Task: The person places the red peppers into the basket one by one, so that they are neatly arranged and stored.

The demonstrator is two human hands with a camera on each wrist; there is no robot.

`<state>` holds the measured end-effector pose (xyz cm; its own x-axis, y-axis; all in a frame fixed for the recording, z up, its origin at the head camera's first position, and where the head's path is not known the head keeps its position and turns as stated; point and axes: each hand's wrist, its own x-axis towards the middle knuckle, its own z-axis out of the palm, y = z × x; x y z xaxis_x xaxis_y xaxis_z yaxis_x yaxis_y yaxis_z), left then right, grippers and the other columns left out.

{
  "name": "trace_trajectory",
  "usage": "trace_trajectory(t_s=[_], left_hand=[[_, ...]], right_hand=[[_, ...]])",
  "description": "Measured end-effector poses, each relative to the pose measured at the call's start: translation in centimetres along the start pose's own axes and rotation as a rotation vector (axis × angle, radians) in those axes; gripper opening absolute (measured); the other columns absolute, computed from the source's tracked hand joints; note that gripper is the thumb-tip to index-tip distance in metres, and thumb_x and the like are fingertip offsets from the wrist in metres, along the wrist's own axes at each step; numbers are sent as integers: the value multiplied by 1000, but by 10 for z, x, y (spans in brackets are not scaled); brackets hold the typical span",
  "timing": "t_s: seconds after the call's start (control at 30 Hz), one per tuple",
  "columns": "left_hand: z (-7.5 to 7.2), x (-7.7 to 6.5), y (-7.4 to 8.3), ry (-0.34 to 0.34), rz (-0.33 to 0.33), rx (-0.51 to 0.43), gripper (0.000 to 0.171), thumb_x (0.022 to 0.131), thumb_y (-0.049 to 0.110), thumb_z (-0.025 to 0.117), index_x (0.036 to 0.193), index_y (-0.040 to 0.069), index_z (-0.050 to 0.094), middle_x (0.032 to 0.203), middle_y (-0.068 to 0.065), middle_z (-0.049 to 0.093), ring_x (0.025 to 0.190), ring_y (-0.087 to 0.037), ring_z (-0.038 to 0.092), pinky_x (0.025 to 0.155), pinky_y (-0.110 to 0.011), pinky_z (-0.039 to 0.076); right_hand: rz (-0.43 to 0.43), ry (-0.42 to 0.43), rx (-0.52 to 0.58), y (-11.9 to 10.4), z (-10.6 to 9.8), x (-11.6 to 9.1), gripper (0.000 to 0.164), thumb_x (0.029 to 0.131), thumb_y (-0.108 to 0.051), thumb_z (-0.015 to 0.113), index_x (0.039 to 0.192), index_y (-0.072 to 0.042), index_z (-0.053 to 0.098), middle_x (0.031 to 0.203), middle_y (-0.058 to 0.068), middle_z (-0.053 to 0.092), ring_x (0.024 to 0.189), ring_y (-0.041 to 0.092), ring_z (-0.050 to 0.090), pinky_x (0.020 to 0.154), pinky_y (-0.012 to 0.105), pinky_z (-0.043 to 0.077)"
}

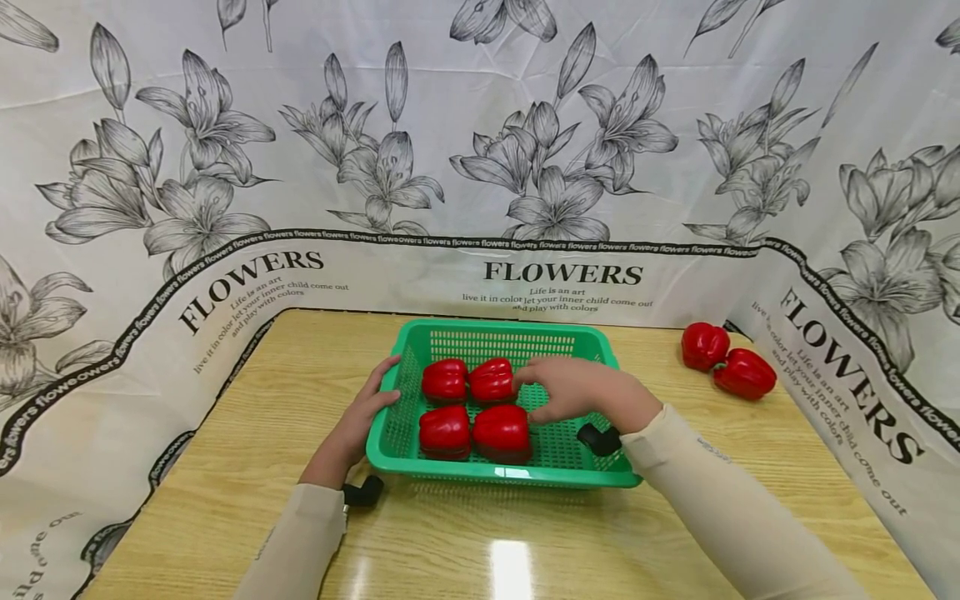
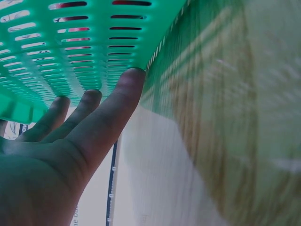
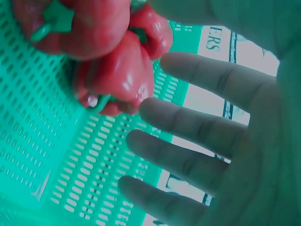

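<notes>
A green plastic basket (image 1: 495,475) stands on the table with several red bell peppers in it, among them a front left one (image 1: 444,432) and a front right one (image 1: 502,432). My left hand (image 1: 358,425) is at the basket's left side. Its thumb and a finger lie on the rim, while straight fingers (image 2: 106,120) touch the slotted outer wall. Inside the basket, my right hand (image 1: 570,387) is just right of the back right pepper (image 1: 491,380). In the right wrist view its fingers (image 3: 188,113) are spread, holding nothing, close to the peppers (image 3: 120,75).
Two more red bell peppers, one behind (image 1: 705,346) and one in front (image 1: 745,373), lie on the wooden table (image 1: 300,367) at the back right. White curtains (image 1: 420,275) with flower prints and lettering enclose the table's back and sides.
</notes>
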<state>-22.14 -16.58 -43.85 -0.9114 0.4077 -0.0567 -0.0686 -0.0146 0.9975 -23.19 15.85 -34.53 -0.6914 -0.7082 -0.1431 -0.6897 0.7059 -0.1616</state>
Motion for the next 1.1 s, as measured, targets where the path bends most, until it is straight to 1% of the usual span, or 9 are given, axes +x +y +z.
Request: trace_trajectory(t_s=[0.1,0.2,0.33,0.5,0.6,0.73,0.87,1.0,1.1], left_hand=[[0,0,-1,0,0,-4,52,99,21,33,143,38,11,151,-4,10,128,-45,33,88,-46,46],[0,0,0,-1,4,-11,52,99,20,32,143,38,11,150,-4,10,127,-45,33,87,-46,46],[0,0,-1,-3,13,-15,53,99,20,32,144,36,11,150,-5,10,127,-46,33,87,-45,47],[-1,1,-2,5,10,-9,52,99,21,33,143,39,13,150,-4,10,126,-44,34,85,-43,48],[-2,3,-7,11,13,-10,51,99,23,35,142,41,15,150,-3,10,125,-43,36,84,-43,48],[-5,7,-14,26,20,-8,50,97,27,37,140,44,17,149,-1,13,124,-40,39,84,-43,48],[-8,10,-19,27,38,-7,51,97,29,38,140,43,17,150,-2,13,123,-41,39,84,-44,48],[-8,9,-18,13,41,-12,51,97,27,37,142,41,15,150,-4,10,124,-42,37,84,-44,48],[-6,7,-13,7,30,-14,52,98,22,34,143,38,13,151,-5,9,125,-44,36,85,-44,48]], right_hand=[[-5,37,0,6,-2,-6,37,75,-27,64,111,-18,60,111,0,58,105,20,54,90,39,43],[7,60,-13,12,-3,-11,35,77,-28,63,110,-20,60,111,1,58,104,21,55,89,39,44],[28,86,5,19,-6,-17,34,78,-30,64,110,-20,60,111,0,58,102,21,56,88,39,44],[50,132,27,29,-8,-25,33,79,-29,64,111,-19,61,111,-2,59,104,20,54,88,39,45],[66,161,26,37,-8,-30,33,80,-30,64,111,-19,61,112,-1,59,105,19,53,89,39,44],[76,196,20,45,-7,-36,32,81,-30,64,111,-18,61,109,0,59,101,18,53,88,38,45],[89,230,6,51,-8,-41,32,81,-29,64,110,-18,61,108,-1,59,99,17,55,86,38,46],[133,263,17,56,-9,-49,35,81,-29,64,114,-16,60,114,1,59,107,22,55,90,42,44],[188,271,33,60,-10,-54,38,83,-29,63,118,-14,58,118,5,58,111,27,53,92,46,43]])
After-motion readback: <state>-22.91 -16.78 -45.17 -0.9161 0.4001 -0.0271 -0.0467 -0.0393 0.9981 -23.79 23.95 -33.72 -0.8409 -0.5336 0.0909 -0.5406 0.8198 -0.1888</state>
